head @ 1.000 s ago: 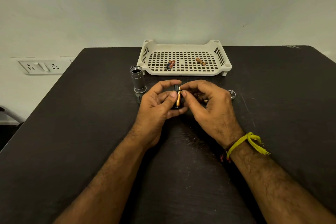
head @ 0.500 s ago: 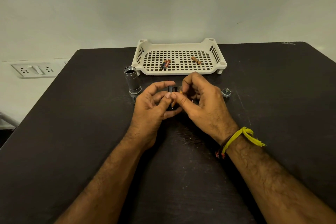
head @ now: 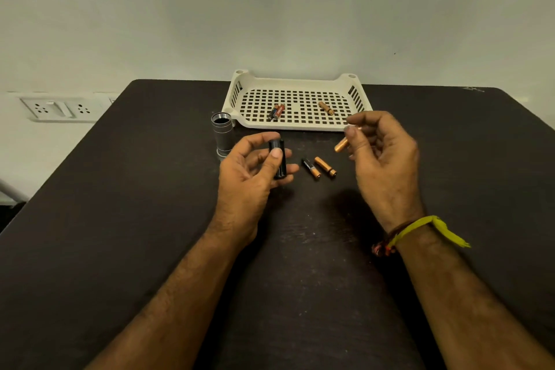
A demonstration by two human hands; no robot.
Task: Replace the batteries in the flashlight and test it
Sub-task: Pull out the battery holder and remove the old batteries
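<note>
Left hand (head: 255,177) is gripping the black battery holder (head: 277,159) upright between thumb and fingers, above the dark table (head: 120,219). Right hand (head: 386,159) is pinching a copper battery (head: 342,145) at its fingertips, raised just off to the holder's right. Flashlight body (head: 222,137) is standing left, near the tray (head: 294,125).

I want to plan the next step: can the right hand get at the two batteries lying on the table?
Probably yes: the two batteries lie uncovered beside the right hand, though it already holds a battery.
</note>
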